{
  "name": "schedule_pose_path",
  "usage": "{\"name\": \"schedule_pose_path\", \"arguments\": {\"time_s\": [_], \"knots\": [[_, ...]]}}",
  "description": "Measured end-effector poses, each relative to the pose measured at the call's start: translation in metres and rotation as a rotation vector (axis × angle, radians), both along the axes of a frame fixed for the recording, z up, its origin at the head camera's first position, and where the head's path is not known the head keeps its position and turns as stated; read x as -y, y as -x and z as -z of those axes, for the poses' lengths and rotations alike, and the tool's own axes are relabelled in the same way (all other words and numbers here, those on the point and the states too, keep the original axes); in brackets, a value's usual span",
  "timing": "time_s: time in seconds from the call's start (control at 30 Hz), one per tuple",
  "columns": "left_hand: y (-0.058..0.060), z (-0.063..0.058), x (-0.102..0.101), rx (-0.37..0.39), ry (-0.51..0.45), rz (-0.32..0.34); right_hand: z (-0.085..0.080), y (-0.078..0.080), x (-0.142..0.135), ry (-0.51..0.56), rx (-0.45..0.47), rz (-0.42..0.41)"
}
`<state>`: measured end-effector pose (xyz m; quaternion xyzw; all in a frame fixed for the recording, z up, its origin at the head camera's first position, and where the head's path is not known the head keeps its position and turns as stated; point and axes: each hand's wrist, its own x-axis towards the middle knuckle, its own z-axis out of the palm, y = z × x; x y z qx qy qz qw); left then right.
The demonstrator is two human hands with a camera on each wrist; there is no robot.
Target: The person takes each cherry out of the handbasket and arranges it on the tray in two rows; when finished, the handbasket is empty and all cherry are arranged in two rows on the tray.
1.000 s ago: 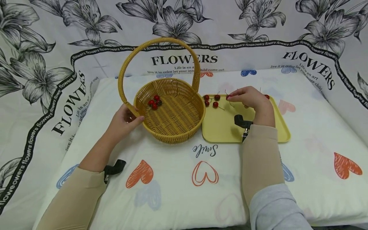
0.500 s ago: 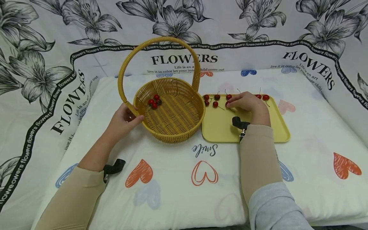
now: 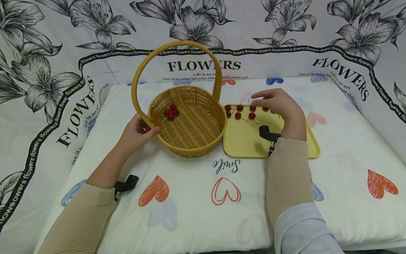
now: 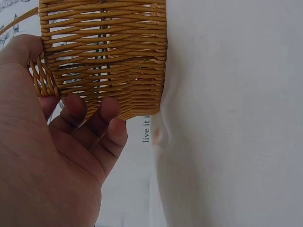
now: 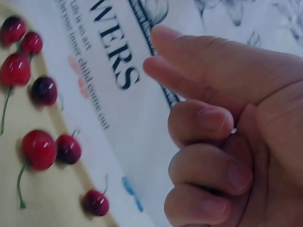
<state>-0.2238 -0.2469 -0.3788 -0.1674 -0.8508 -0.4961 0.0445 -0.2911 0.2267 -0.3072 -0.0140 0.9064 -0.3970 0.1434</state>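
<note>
My left hand (image 3: 134, 135) grips the yellow wicker basket (image 3: 193, 152) at its left side, where the tall handle (image 3: 135, 83) meets the rim. The left wrist view shows the fingers (image 4: 109, 109) bent beside the woven wall (image 4: 109, 61). A few red cherries (image 3: 170, 116) lie in the basket's left part. Over the far edge of the yellow tray (image 3: 245, 141) hovers my right hand (image 3: 282, 104), holding nothing. Its thumb and forefinger are extended and apart; the other fingers are curled in the right wrist view. Several stemmed cherries (image 5: 39, 150) sit on the tray near that hand.
The tray stands directly right of the basket, nearly touching it. Beneath both is a white cloth (image 3: 190, 218) printed with hearts. Behind rises a white drape (image 3: 241, 31) with black flower drawings and lettering.
My right hand has let go of a cherry in the nearer row on the tray and lifted away toward the far edge. The left hand and the basket have stayed put.
</note>
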Motion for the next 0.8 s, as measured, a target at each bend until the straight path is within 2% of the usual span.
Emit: {"name": "schedule_pose_path", "arguments": {"time_s": [0.2, 0.37, 0.57, 0.8], "knots": [[-0.002, -0.002, 0.001, -0.004, -0.007, 0.006, -0.02, -0.006, 0.018, 0.095, -0.101, 0.027], [-0.004, -0.003, 0.002, -0.006, -0.015, 0.008, -0.034, -0.015, 0.045, 0.219, -0.165, 0.026], [-0.004, -0.003, 0.003, -0.019, -0.04, 0.021, -0.038, -0.019, 0.084, 0.362, -0.249, -0.085], [-0.001, 0.0, 0.001, -0.033, -0.039, 0.036, -0.051, -0.012, 0.129, 0.313, -0.275, -0.206]]}}
